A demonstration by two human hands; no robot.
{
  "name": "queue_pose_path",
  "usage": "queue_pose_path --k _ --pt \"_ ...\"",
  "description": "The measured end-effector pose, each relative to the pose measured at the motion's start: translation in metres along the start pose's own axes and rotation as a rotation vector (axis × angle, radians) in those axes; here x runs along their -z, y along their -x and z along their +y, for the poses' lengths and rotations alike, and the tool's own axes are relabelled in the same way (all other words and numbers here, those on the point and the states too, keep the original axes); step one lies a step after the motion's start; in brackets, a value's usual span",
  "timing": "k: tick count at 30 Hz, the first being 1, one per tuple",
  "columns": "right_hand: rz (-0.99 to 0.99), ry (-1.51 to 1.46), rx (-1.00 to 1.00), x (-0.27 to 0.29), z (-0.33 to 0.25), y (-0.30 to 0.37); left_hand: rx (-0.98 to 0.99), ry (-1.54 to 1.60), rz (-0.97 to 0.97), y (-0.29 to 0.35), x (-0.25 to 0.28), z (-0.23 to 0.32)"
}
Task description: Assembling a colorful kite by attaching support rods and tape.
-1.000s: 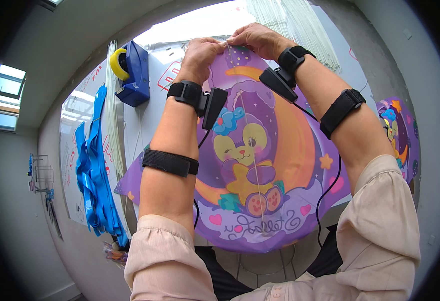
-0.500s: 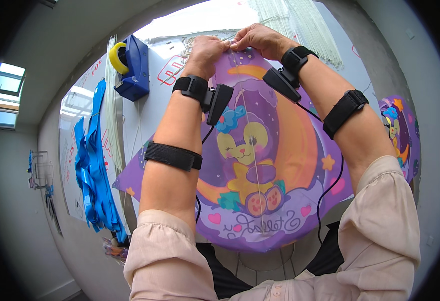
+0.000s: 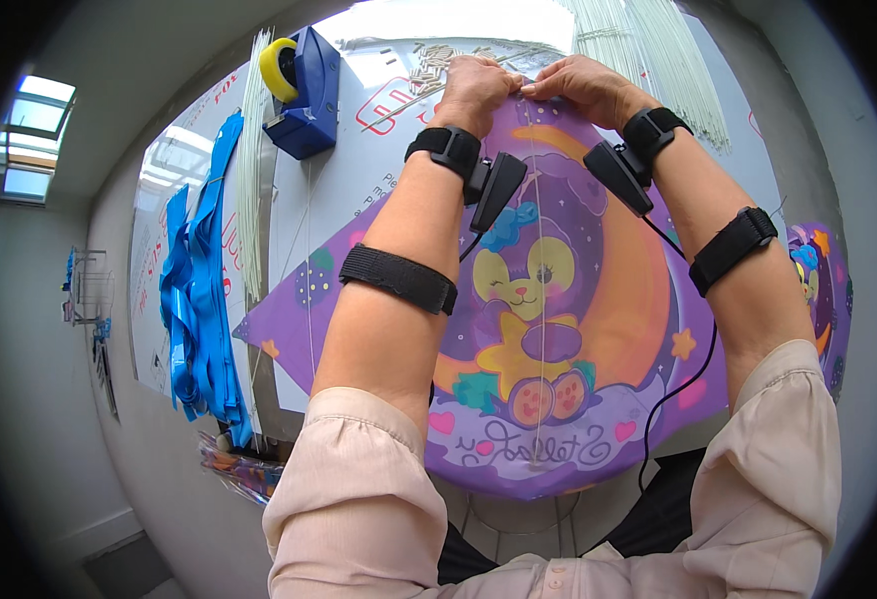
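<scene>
A purple kite sail with a cartoon animal, a yellow star and an orange moon lies on the table before me, its printed lettering reversed. A thin pale rod runs lengthwise down its middle. At the kite's far tip my left hand is closed in a pinch. Close beside it, my right hand pinches the same tip between thumb and fingers. The fingers cover whatever small part sits at the tip. Another thin rod passes slantwise by my left hand.
Small tan tubes lie heaped beyond my left hand. A blue tape dispenser with yellow tape stands to the left, near blue strips and thin white rods. More rods lie far right. Another printed kite is at the right edge.
The whole view has shifted, so the table, kite and arms sit farther right in the picture. Both hands still pinch the kite's tip, close together.
</scene>
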State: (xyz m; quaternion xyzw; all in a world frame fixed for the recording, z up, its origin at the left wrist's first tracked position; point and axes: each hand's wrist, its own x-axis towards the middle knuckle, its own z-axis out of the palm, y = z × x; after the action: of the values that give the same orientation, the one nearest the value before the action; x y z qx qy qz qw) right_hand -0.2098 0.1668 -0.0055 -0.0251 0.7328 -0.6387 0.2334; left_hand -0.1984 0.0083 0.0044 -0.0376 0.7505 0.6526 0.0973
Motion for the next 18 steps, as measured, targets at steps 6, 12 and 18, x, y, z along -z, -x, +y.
queue_pose_path --k 6,12,18 --pt "-0.047 -0.006 -0.008 -0.013 0.000 -0.007 -0.132 -0.308 -0.041 -0.013 0.017 -0.019" --pt "-0.020 -0.024 -0.054 -0.003 0.011 0.011 -0.630 -0.639 0.764 0.013 0.086 -0.007" --pt "-0.017 -0.022 -0.084 -0.012 0.003 0.001 0.125 -0.446 0.807 -0.008 0.255 -0.007"
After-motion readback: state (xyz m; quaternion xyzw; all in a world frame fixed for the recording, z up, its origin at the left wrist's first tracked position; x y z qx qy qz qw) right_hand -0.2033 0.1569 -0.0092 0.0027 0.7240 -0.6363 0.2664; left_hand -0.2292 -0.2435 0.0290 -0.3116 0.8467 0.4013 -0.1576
